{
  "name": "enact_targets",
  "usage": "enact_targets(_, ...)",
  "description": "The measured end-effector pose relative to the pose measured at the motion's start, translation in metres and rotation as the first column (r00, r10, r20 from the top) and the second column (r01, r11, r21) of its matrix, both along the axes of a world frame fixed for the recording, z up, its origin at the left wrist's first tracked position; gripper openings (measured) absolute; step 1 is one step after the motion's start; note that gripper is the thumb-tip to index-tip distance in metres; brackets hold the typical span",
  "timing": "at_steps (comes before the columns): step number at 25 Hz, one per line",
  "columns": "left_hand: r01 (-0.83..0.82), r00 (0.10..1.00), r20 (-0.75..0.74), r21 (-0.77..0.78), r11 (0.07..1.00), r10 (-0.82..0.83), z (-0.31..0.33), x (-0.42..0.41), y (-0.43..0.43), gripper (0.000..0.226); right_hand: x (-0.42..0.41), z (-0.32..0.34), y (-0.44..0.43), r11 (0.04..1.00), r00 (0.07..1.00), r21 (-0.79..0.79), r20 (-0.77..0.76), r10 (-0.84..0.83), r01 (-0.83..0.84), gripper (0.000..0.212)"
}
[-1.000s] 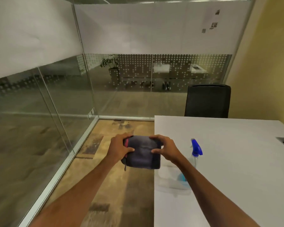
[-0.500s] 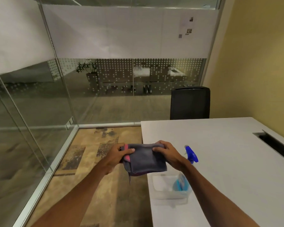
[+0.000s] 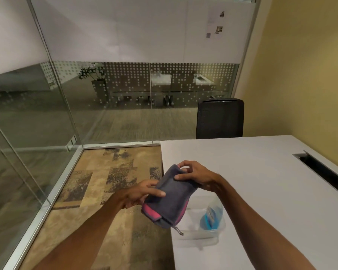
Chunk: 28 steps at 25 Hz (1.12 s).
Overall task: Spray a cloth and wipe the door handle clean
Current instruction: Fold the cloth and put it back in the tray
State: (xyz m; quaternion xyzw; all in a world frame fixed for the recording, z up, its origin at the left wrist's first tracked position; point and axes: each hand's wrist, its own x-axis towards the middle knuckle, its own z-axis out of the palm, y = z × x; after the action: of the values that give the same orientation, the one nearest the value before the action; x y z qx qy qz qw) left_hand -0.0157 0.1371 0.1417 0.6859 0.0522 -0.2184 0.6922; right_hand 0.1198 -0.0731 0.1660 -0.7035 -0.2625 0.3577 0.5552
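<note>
A folded grey cloth point(image 3: 169, 197) with a pink inner side hangs tilted over the table's left edge, held by both hands. My left hand point(image 3: 140, 193) grips its lower left side with the thumb on top. My right hand point(image 3: 195, 175) pinches its upper right corner. Under my right wrist a spray bottle point(image 3: 211, 217) with blue liquid stands in a clear plastic tub point(image 3: 193, 233); its blue trigger head is hidden by my arm. No door handle is in view.
The white table point(image 3: 271, 191) fills the right side, with a black cable slot point(image 3: 326, 172) at its right. A black office chair point(image 3: 220, 118) stands behind it. Glass partition walls point(image 3: 37, 114) close off the left and back. Patterned carpet point(image 3: 98, 191) lies on the left.
The cloth has turned from level to tilted: my right hand moved up to its top corner, my left hand dropped lower. The view swung right and the bottle's head went behind my arm.
</note>
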Motion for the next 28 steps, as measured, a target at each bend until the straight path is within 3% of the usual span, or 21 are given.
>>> enact_targets(3, -0.042, 0.999, 0.039, 0.133, 0.99, 0.037, -0.001, 0.021, -0.02, 0.054, 0.011, 0.001, 0.008, 1.0, 1.0, -0.004, 0.022, -0.004, 0.004, 0.042)
enact_targets(6, -0.218, 0.976, 0.045, 0.091, 0.972, 0.214, -0.021, 0.034, -0.028, 0.065, 0.021, -0.015, 0.008, 0.988, 0.988, -0.005, -0.006, -0.155, 0.155, 0.057)
enact_targets(9, -0.345, 0.938, -0.012, -0.068, 0.936, 0.345, -0.047, 0.042, -0.033, 0.086, 0.022, -0.053, 0.001, 0.986, 0.943, -0.058, -0.288, -0.165, 0.155, 0.064)
enact_targets(12, -0.451, 0.892, -0.059, -0.127, 0.883, 0.448, -0.068, 0.049, -0.046, 0.086, 0.012, -0.093, -0.007, 0.989, 0.873, 0.033, -0.474, -0.112, 0.144, 0.065)
enact_targets(15, -0.549, 0.835, -0.095, -0.068, 0.833, 0.542, -0.091, 0.052, -0.067, 0.071, 0.006, -0.111, -0.01, 0.968, 0.891, 0.078, -0.415, -0.187, 0.239, 0.061)
enact_targets(19, -0.532, 0.84, -0.094, 0.051, 0.845, 0.534, -0.124, 0.054, -0.084, 0.053, 0.006, -0.13, -0.02, 0.942, 0.903, -0.072, -0.27, -0.334, 0.327, 0.055)
enact_targets(24, -0.422, 0.896, -0.041, 0.223, 0.879, 0.441, -0.134, 0.058, -0.096, 0.095, 0.012, -0.151, -0.028, 0.907, 0.898, -0.253, -0.207, -0.389, 0.335, 0.046)
enact_targets(28, -0.446, 0.891, 0.041, 0.257, 0.857, 0.451, -0.141, 0.064, -0.106, 0.114, 0.017, -0.156, -0.026, 0.888, 0.898, -0.328, -0.19, -0.397, 0.323, 0.047)
